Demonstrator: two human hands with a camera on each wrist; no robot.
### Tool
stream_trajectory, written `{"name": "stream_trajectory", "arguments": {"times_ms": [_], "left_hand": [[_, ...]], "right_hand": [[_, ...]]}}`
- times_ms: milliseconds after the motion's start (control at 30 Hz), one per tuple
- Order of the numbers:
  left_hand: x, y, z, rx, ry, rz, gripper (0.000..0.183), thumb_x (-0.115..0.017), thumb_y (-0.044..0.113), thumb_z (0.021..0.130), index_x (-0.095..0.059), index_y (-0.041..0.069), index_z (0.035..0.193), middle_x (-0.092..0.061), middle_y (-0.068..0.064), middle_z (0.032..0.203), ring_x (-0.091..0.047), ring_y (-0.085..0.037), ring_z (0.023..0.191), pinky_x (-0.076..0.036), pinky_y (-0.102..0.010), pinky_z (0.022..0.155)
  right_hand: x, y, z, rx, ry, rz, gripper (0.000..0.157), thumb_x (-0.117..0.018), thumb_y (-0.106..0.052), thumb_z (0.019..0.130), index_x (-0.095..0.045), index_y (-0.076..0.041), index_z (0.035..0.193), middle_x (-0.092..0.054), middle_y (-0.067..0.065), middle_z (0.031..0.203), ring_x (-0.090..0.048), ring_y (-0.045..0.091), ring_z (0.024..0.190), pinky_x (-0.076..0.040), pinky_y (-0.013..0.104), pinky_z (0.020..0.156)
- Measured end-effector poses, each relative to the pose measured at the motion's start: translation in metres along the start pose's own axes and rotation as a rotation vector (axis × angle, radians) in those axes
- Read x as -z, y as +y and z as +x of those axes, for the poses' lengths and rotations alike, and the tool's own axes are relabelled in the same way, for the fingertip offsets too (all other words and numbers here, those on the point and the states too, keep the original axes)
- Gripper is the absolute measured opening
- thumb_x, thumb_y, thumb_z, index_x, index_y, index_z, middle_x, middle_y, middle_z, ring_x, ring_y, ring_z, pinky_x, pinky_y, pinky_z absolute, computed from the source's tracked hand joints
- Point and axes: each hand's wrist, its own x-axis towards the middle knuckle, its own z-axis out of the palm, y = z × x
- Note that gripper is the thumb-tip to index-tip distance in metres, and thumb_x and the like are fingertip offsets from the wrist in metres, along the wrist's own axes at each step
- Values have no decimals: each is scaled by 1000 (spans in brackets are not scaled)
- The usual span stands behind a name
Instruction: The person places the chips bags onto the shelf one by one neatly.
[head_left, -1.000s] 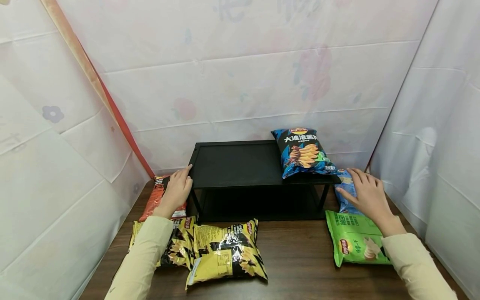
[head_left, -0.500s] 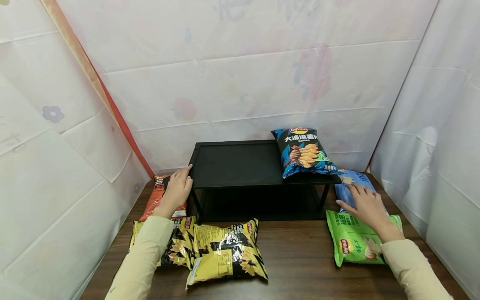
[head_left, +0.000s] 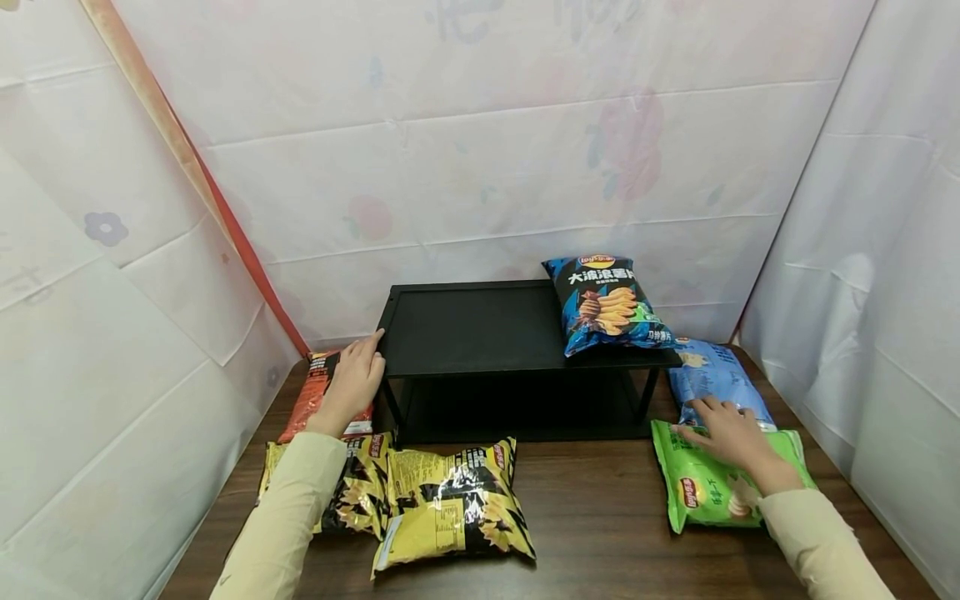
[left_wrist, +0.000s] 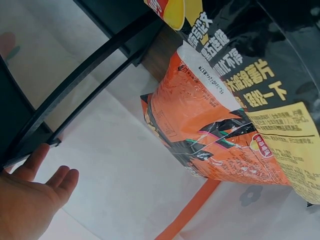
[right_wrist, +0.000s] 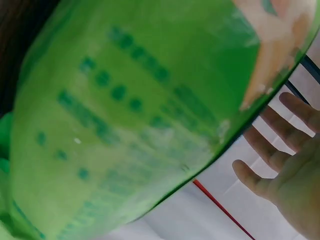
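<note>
A black two-tier shelf [head_left: 465,329] stands on the wooden table. My left hand [head_left: 352,379] rests its fingers at the shelf's left edge; in the left wrist view that hand [left_wrist: 37,192] has its fingertips by the frame. Over on the right, my right hand [head_left: 731,437] hovers over a green chip bag [head_left: 697,492], fingers extended. The right wrist view has this hand [right_wrist: 292,160] with spread fingers beside the green bag, nothing gripped; contact there is unclear. A dark blue chip bag [head_left: 607,308] leans on the shelf top's right end.
A light blue bag [head_left: 712,375] lies behind the green one, right of the shelf. Left of the shelf is an orange-red bag [head_left: 307,396]. Two yellow-and-black bags, one at left [head_left: 363,492] and one nearer the middle [head_left: 450,517], lie in front. White printed cloth [head_left: 480,150] surrounds the table.
My right hand has come down and toward me, from beside the light blue bag to over the green bag. The left hand and all the bags have stayed put.
</note>
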Motion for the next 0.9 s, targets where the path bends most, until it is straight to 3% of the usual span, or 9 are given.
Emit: {"name": "stream_trajectory", "arguments": {"times_ms": [333,900], "left_hand": [[-1,0,-1,1,1,1,51,-18,29,99,-21,13,147,-30,-19,146,-20,-44,134,-16,-63,105],[-1,-1,0,3,10,-5,51,-19,30,99,-22,13,147,-30,-18,146,-20,-43,134,-16,-63,106]], "right_hand": [[-5,1,-5,19,-23,18,62,-51,-55,85,-58,0,113,-55,28,115,-52,50,99,-35,70,77],[-13,7,-5,21,-56,40,65,-51,-63,81,-59,-5,110,-54,27,118,-51,50,102,-32,73,81]]}}
